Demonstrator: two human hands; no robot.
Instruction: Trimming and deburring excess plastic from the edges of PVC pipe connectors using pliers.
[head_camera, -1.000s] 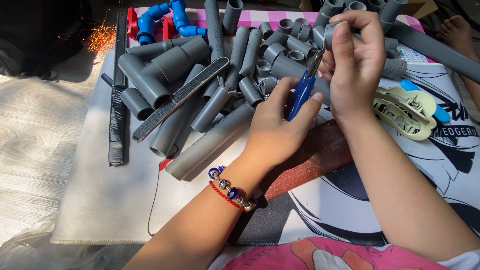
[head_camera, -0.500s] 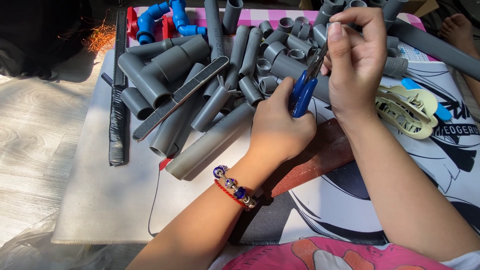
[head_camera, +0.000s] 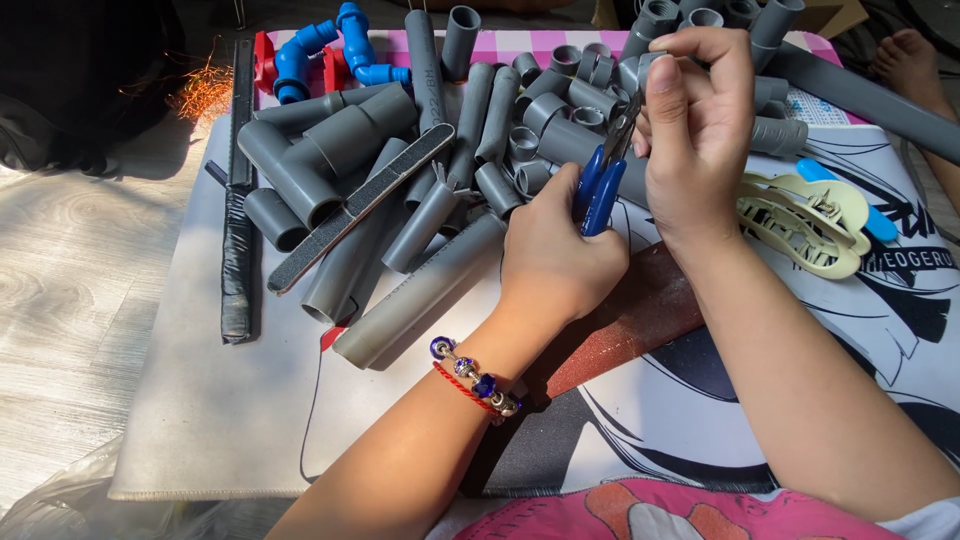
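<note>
My left hand (head_camera: 556, 255) grips the blue handles of a pair of pliers (head_camera: 598, 187), whose metal jaws point up toward my right hand. My right hand (head_camera: 695, 135) is raised above the pile, its fingers pinched on a small grey pipe piece (head_camera: 647, 68) at the plier jaws. A beaded bracelet with a red cord (head_camera: 474, 377) circles my left wrist. Below both hands lies a heap of grey plastic pipe pieces (head_camera: 430, 190) on a white mat (head_camera: 220, 400).
A long sanding file (head_camera: 362, 205) lies across the pipes. Blue pipe elbows (head_camera: 325, 45) and red parts sit at the back left. A pale hair claw clip (head_camera: 800, 222) lies right. A dark bar (head_camera: 238, 240) lies left. A reddish board (head_camera: 630, 320) is under my arms.
My right hand and the pinched piece have risen slightly; the left hand has shifted a little on the plier handles. The pipes lie as before.
</note>
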